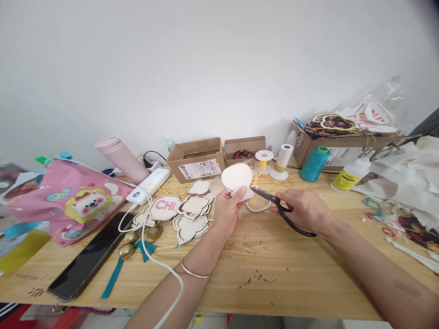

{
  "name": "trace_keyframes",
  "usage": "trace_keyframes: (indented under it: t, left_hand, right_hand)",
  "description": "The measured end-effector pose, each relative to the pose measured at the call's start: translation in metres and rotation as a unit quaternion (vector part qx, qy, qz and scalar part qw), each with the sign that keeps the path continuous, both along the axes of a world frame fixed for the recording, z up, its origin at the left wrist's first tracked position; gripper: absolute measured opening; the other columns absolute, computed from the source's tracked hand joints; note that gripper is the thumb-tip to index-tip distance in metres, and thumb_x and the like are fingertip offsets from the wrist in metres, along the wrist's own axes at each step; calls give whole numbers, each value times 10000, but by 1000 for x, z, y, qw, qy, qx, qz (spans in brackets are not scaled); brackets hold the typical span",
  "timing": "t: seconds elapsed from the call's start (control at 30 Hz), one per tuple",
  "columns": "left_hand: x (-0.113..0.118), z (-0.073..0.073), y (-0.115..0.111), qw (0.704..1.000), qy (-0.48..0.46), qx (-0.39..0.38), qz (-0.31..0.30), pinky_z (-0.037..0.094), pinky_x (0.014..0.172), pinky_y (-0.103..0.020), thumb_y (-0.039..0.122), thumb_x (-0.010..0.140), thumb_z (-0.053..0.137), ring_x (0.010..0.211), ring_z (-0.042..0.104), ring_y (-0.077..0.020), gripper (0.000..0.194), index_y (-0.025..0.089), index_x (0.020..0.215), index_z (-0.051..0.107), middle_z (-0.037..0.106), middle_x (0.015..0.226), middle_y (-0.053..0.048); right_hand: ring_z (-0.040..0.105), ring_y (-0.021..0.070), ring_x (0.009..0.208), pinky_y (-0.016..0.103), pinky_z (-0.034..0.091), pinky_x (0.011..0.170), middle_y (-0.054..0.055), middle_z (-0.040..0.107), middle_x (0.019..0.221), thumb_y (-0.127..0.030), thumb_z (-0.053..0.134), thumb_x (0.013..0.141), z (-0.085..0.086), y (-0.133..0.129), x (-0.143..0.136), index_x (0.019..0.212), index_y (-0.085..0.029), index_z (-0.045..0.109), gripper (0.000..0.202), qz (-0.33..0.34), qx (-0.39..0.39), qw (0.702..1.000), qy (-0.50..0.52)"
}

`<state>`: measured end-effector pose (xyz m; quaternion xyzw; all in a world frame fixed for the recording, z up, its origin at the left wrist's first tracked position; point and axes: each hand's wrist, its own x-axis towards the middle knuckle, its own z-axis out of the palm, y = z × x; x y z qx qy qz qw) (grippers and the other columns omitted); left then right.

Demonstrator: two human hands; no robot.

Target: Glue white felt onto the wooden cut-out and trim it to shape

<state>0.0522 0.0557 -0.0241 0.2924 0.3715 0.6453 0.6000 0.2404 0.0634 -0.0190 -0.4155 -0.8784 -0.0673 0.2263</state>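
Note:
My left hand (228,208) is closed on a white rounded piece (236,177), its thumb pressed on the lower part. My right hand (299,208) holds black scissors (291,221) by the handles, their tips pointing left at the white piece's lower right edge. Behind the blades, a pale scalloped frame (258,209) lies on the table. To the left of my left hand are several pale scalloped pieces (194,206), one with pink "CHI" lettering (165,206).
On the wooden table (267,274), boxes (197,160), spools, a teal thread cone (314,164) and a glue bottle (350,174) stand behind. A phone (91,256), power bank (149,186) and pink bag (78,201) are left. A white cable crosses my left forearm.

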Motion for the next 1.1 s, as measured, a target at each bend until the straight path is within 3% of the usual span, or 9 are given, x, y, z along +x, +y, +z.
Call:
trace_keyframes:
  t: [0.2, 0.37, 0.57, 0.7, 0.8, 0.93, 1.1]
  left_hand:
    - [0, -3, 0, 1000, -10, -6, -3, 511, 656, -208, 172, 586, 741, 721, 636, -120, 287, 149, 865, 676, 704, 860, -38]
    - [0, -4, 1, 1000, -21, -15, -3, 503, 664, -206, 178, 579, 746, 715, 637, -117, 286, 154, 855, 677, 704, 833, -34]
    - [-2, -1, 2, 999, -29, -20, 9, 506, 687, -227, 176, 568, 749, 751, 642, -134, 317, 157, 873, 664, 700, 844, -40]
    - [-2, 0, 2, 999, -30, -16, 10, 512, 668, -219, 162, 570, 745, 744, 643, -131, 320, 152, 878, 659, 699, 849, -41]
    - [-2, 0, 1, 1000, -30, -7, 6, 513, 681, -233, 159, 561, 749, 752, 646, -141, 340, 152, 888, 657, 700, 852, -47]
    - [0, 2, -1, 1000, -19, -4, 9, 513, 710, -274, 166, 530, 765, 783, 648, -175, 397, 153, 911, 651, 700, 879, -60]
    - [1, 2, -1, 1000, -12, -1, 11, 515, 704, -276, 152, 549, 751, 774, 646, -168, 443, 168, 975, 630, 699, 892, -52]
  right_hand:
    - [474, 122, 452, 248, 203, 439, 36, 577, 535, -441, 379, 852, 0, -1, 0, 684, -161, 592, 390, -10, 19, 1000, -15]
    - [451, 106, 470, 224, 286, 453, 6, 531, 515, -478, 451, 806, -2, 6, 3, 609, -169, 567, 385, -18, -107, 990, 90]
    - [405, 89, 435, 210, 322, 389, -24, 474, 520, -593, 520, 693, -5, 17, 8, 801, -141, 599, 470, -15, -290, 900, 326]
    - [439, 103, 478, 235, 405, 454, -22, 449, 539, -644, 444, 712, 4, 11, 5, 878, -134, 583, 554, 42, -335, 863, 375]
    - [467, 119, 530, 249, 416, 500, 3, 489, 591, -633, 416, 739, 7, 7, 1, 886, -131, 592, 552, 71, -317, 898, 296]
    - [475, 132, 554, 248, 371, 519, 25, 532, 622, -568, 461, 764, 2, 5, -1, 791, -154, 615, 443, -3, -159, 977, 140]
    - [466, 120, 480, 239, 278, 467, 12, 543, 561, -526, 431, 806, -3, 2, -1, 753, -175, 613, 399, -35, -25, 998, 36]
